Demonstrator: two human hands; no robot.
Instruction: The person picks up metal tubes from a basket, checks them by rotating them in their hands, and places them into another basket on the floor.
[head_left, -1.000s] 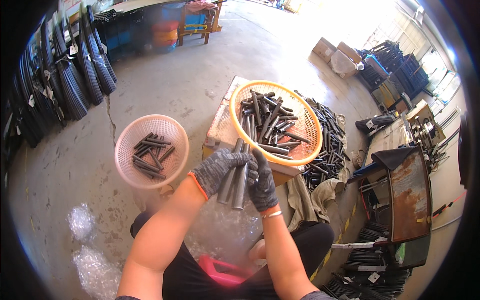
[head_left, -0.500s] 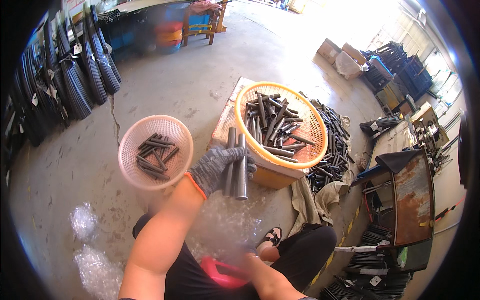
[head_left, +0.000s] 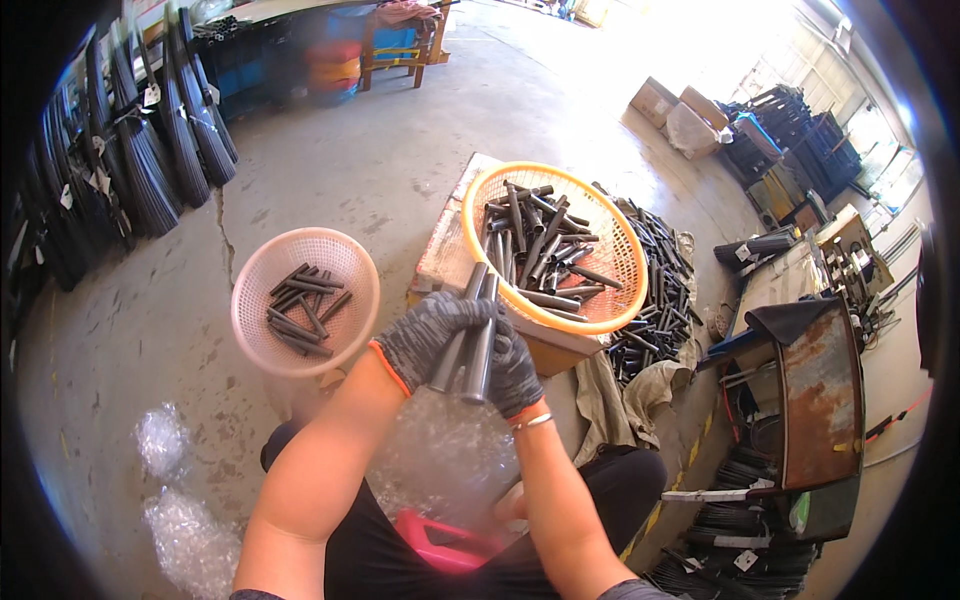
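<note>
Both gloved hands (head_left: 470, 350) grip grey tubes (head_left: 468, 340); orange basket (head_left: 482, 205) and pink basket (head_left: 250, 300) hold more

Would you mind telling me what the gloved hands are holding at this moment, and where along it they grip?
Both hold a small bundle of dark tubes: the left hand wraps their middle, and the right hand grips their lower ends.

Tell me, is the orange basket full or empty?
Partly full. The orange basket holds a loose heap of dark tubes, but bare mesh still shows around its rim.
</note>
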